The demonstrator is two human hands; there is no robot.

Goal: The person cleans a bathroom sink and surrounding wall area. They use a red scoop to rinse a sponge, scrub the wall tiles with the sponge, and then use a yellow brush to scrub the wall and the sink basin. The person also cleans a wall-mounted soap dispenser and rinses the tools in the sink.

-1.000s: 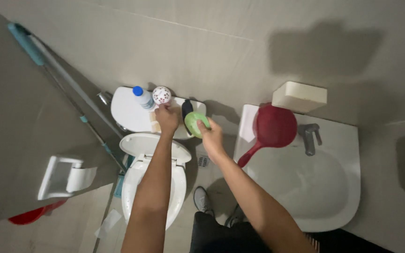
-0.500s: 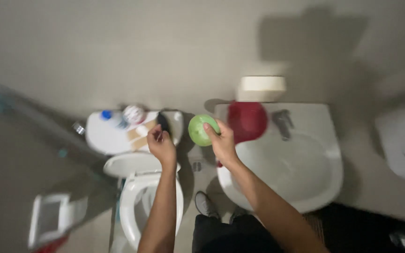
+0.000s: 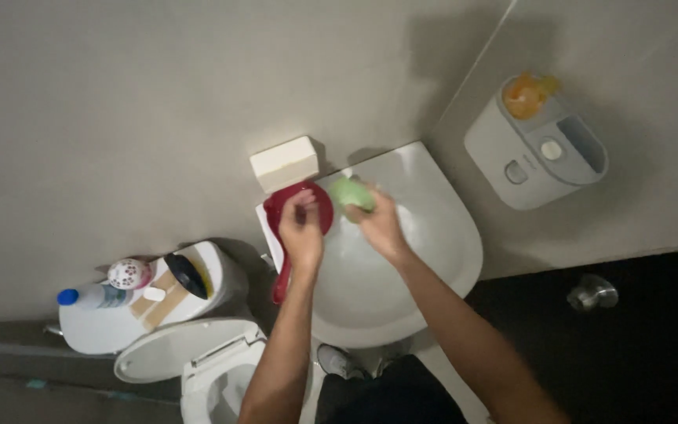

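Observation:
My right hand (image 3: 378, 224) is closed around a light green sponge-like object (image 3: 350, 192), held over the back of a white sink (image 3: 433, 259). My left hand (image 3: 301, 232) hovers with curled fingers over a red dipper (image 3: 319, 206) that rests on the sink's left rim, its handle (image 3: 279, 283) hanging down. I cannot tell whether the left hand touches the dipper. A cream rectangular box (image 3: 284, 163) sits on the wall just above the dipper.
A white toilet (image 3: 198, 361) stands at lower left, its tank (image 3: 103, 326) carrying a blue-capped bottle (image 3: 88, 297), a round patterned container (image 3: 129, 273) and a black item (image 3: 186, 275). A white wall dispenser (image 3: 535, 149) holding an orange object hangs at the right. A metal floor fitting (image 3: 592, 294) lies at right.
Both hands moved from the toilet tank over to the sink, the right one carrying the green object. The view swung right, bringing the wall dispenser into sight.

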